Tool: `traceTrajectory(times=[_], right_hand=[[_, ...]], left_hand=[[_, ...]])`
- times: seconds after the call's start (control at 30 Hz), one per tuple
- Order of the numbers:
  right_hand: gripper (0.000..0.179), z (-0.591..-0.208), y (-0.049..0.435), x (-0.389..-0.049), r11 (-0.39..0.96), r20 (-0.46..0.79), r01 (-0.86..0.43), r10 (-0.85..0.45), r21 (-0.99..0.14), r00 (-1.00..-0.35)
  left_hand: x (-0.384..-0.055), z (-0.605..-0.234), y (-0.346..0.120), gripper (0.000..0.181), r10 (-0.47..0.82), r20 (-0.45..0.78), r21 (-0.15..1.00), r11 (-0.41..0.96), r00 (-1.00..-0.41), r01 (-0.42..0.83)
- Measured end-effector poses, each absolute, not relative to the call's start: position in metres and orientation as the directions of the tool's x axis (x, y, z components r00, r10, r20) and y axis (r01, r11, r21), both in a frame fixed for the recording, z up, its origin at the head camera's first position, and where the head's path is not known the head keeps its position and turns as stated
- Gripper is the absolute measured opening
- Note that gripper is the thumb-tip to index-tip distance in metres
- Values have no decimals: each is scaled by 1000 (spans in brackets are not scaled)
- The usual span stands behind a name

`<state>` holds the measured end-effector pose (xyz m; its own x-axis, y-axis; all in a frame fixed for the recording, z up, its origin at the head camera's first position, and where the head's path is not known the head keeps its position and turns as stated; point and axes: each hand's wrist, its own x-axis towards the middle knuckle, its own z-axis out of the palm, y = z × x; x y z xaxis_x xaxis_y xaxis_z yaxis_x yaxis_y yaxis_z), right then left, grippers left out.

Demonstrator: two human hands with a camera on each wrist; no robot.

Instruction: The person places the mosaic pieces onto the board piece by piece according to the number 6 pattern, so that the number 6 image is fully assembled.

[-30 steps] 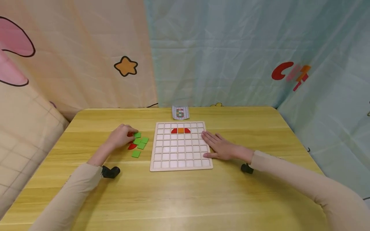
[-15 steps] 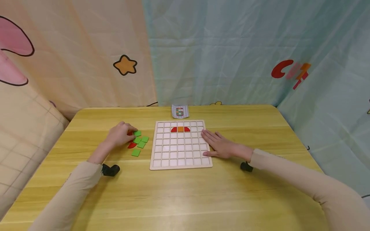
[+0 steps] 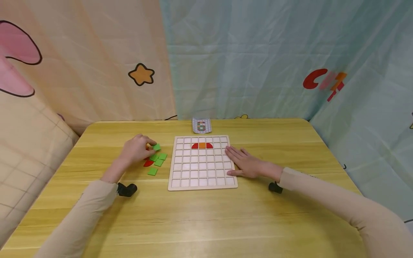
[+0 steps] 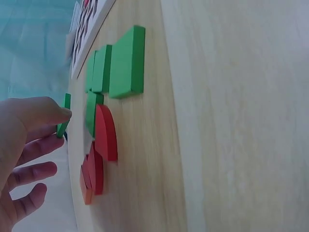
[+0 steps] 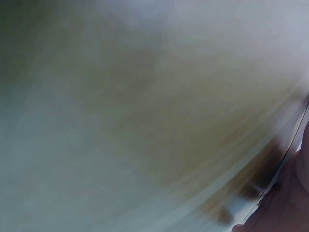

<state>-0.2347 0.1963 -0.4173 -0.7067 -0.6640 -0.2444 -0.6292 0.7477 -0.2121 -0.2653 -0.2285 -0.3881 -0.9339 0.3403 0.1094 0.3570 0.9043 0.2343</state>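
My left hand (image 3: 135, 148) pinches a green square tile (image 4: 64, 115) between thumb and index finger, lifted off the table in the left wrist view. Under and beside that hand lie more green tiles (image 4: 128, 63), red quarter-round tiles (image 4: 105, 133) and an orange tile (image 4: 85, 186). In the head view my right hand (image 3: 246, 164) lies flat with straight fingers on the right edge of a wooden grid board (image 3: 202, 187). Near the board's top sit an orange square (image 3: 202, 145) and red quarter-round pieces (image 3: 195, 146) on either side. The right wrist view is mostly blurred.
A small printed card (image 3: 201, 125) with a coloured pattern lies behind the board, near the table's far edge. Patterned curtains (image 3: 258, 71) hang behind the wooden table (image 3: 206, 222). Several green tiles lie between my left hand and the board.
My left hand has taken up a green tile from the far end of the pile and shifted slightly right with it. The right hand stays on the board's edge.
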Motion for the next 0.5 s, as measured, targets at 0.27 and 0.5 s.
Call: traceTrajectory(times=[0.27,0.5], right_hand=[[87,-417,196,-235,749,-252,-630,-663,-207,-705],[88,-416,195,-234,750,-255,-625,-661,-217,-705]], left_hand=[[-266,-387,-209,34,372,126,225,892,-919,392],[-266,-389,-189,32,425,162,222,863,-891,453]])
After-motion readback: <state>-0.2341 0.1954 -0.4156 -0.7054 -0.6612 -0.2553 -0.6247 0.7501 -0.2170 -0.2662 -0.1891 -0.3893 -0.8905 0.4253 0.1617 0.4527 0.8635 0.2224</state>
